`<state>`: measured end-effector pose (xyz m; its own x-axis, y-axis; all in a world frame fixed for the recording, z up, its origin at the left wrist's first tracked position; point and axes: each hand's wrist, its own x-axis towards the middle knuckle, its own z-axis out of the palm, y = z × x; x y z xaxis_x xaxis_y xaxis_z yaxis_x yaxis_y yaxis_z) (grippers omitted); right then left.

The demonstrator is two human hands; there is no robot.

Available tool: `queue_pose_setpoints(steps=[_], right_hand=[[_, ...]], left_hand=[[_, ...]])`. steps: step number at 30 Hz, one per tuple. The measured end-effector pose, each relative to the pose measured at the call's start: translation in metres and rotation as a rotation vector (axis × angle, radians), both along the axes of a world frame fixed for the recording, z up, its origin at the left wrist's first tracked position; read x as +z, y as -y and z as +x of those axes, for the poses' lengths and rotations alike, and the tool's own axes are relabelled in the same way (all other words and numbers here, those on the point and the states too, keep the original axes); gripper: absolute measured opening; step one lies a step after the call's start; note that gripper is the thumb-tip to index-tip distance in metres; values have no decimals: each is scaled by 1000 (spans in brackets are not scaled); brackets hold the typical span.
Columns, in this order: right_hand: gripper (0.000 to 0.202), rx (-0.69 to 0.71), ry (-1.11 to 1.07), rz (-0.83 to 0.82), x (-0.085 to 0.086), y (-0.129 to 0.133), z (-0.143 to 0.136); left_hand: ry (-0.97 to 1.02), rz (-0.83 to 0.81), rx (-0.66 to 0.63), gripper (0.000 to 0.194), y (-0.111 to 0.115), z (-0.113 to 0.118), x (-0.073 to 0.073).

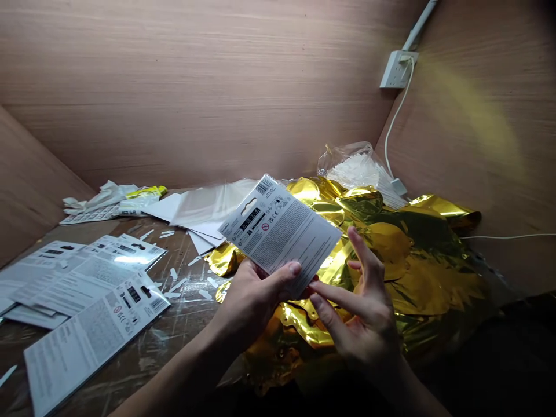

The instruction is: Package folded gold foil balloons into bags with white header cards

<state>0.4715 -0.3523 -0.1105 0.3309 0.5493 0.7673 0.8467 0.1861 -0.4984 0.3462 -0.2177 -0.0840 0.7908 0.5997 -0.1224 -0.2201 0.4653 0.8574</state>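
In front of me a flat printed package (278, 231) is tilted, its text, barcode and hang hole showing. My left hand (256, 301) is closed on its lower left edge, with the thumb pressed on the printed face. My right hand (360, 301) is at the package's lower right corner; the index fingertip is at the edge and the other fingers are spread. Whether that fingertip presses on the package is hard to see. Shiny gold foil pieces (391, 243) lie heaped behind and below both hands.
Similar packages (95, 341) lie in an overlapping pile at left. White strips (178, 285) are scattered on the brown table (174, 324). Clear sleeves and white cards (200, 208) lie behind, beside a clear bag of white pieces (358, 168). A white cable (388, 133) hangs from a wall socket (396, 69).
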Motion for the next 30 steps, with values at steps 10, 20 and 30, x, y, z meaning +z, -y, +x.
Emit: queue_pose_setpoints(steps=[10,20,30], right_hand=[[38,-95,59,58,-27,-1,-10],[39,-83,57,-84,-36,3,-10],[40,-13,151,-150,-14,7,-6]], left_hand=[[-29,11,88,42,5,-3,3],[44,16,121,40,11,1,2],[79,-17,41,33,3,3,2]])
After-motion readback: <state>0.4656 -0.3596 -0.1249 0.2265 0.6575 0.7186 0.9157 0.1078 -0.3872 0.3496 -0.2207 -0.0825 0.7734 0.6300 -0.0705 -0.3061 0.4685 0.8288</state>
